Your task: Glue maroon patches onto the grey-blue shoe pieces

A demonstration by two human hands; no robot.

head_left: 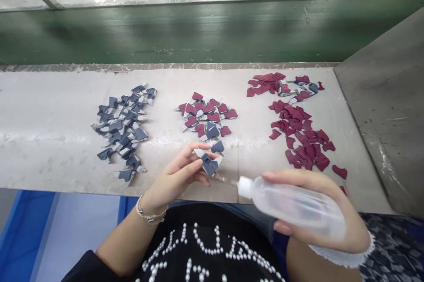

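Observation:
My left hand (185,167) pinches a small grey-and-white plastic piece (210,165) between thumb and fingers, above the front edge of the table. Wrapped round a clear squeeze bottle (298,207) with a white cap is my right hand (308,185). The bottle lies tilted on its side, its thin nozzle pointing left and close to the held piece; whether they touch I cannot tell. Just beyond my left hand is a cluster of pieces with maroon tops (213,116), a few showing dark grey instead.
Dark grey and white pieces (124,127) are heaped at the left. Loose maroon parts (301,136) spread over the right side, with several mixed pieces (300,90) behind. A metal panel (387,105) bounds the right; a green strip (198,37) runs along the back. A blue bin (23,233) stands lower left.

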